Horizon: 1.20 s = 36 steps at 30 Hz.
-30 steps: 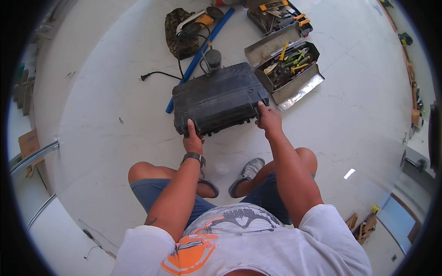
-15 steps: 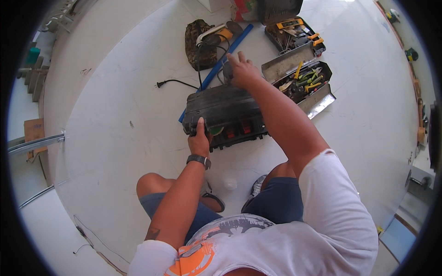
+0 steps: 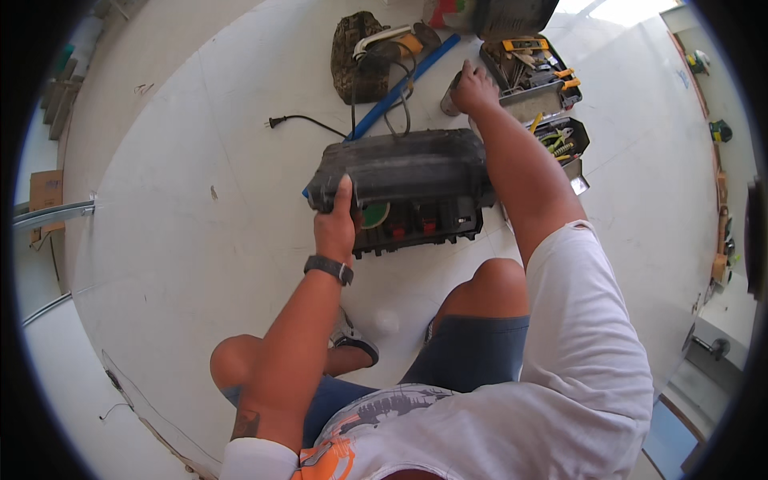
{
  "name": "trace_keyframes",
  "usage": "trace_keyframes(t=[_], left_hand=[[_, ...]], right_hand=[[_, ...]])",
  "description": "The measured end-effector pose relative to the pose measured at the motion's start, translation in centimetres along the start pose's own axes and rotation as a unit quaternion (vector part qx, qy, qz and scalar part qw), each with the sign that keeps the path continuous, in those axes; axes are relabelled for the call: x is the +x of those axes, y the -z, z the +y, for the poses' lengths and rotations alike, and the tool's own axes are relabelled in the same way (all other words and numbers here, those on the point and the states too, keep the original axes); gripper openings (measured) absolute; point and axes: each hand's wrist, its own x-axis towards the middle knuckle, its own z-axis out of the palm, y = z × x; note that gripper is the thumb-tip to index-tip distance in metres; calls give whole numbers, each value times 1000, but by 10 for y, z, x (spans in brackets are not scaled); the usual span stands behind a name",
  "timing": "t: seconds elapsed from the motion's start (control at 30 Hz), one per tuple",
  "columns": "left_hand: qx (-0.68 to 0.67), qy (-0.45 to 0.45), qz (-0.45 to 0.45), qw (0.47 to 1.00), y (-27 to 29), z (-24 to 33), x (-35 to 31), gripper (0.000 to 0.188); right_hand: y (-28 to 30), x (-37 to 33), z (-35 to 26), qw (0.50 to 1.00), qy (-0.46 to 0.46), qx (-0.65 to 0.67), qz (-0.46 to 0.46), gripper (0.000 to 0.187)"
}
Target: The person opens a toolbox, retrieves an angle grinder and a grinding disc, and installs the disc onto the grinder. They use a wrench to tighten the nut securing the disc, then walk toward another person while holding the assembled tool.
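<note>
In front of me stands a black plastic tool case (image 3: 404, 172), its lid raised at a slant. My left hand (image 3: 336, 220) grips the lid's left corner, thumb on top and fingers hidden beneath. Under the lid, part of a green disc (image 3: 374, 214) and red pieces (image 3: 428, 226) show. Beyond the case's far right corner, my right hand (image 3: 476, 90) is wrapped around a grey cylinder (image 3: 451, 98), perhaps a can, standing by the open toolboxes. My hand covers much of the cylinder.
Two open toolboxes, one with orange-handled tools (image 3: 532, 72) and one with pliers (image 3: 560, 140), lie at the right. Past the case are a blue pipe (image 3: 400, 92), a corded power tool (image 3: 392, 48), a camouflage bag (image 3: 352, 68) and a plug (image 3: 276, 122).
My right hand has moved right and away from me, shifting the grey cylinder from behind the case toward the toolboxes. My left hand keeps its hold on the lid.
</note>
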Motion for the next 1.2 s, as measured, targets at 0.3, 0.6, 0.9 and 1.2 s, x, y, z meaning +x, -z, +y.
trace_keyframes(t=[0.3, 0.6, 0.9, 1.2], left_hand=[[76, -48, -66, 994, -14, 84, 76, 54], [-105, 5, -141, 984, -32, 123, 115, 38], [115, -93, -215, 965, 8, 101, 89, 75], [383, -91, -123, 911, 29, -48, 85, 71]], right_hand=[[168, -76, -16, 975, 171, 134, 43, 43], [56, -166, -12, 918, 206, 19, -337, 35], [-65, -218, 8, 963, -74, 111, -235, 34], [-63, -251, 2, 980, -143, 63, -120, 79]])
